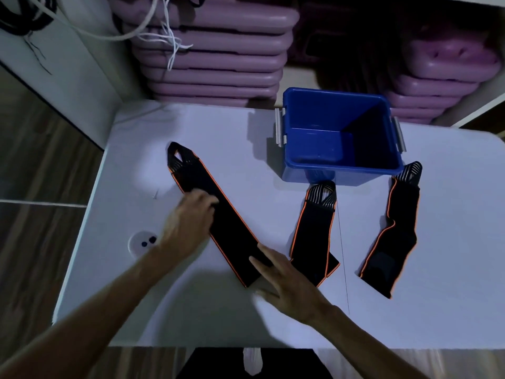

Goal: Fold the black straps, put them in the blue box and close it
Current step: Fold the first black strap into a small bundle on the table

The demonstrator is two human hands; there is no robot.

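Three black straps with orange edges lie on the white table (273,318). The left strap (218,212) runs diagonally from upper left to lower right. My left hand (188,222) rests on its middle, fingers bent over its left edge. My right hand (287,280) lies with straight fingers on the strap's near end. The middle strap (314,231) and the right strap (393,233) lie untouched in front of the blue box (338,173). The box stands open and looks empty. Its lid is not in view.
Stacks of purple trays (213,56) stand behind the table, with white cords (169,36) hanging over them. A round white grommet (142,243) sits in the table near its left edge. Wooden flooring (41,187) shows to the left.
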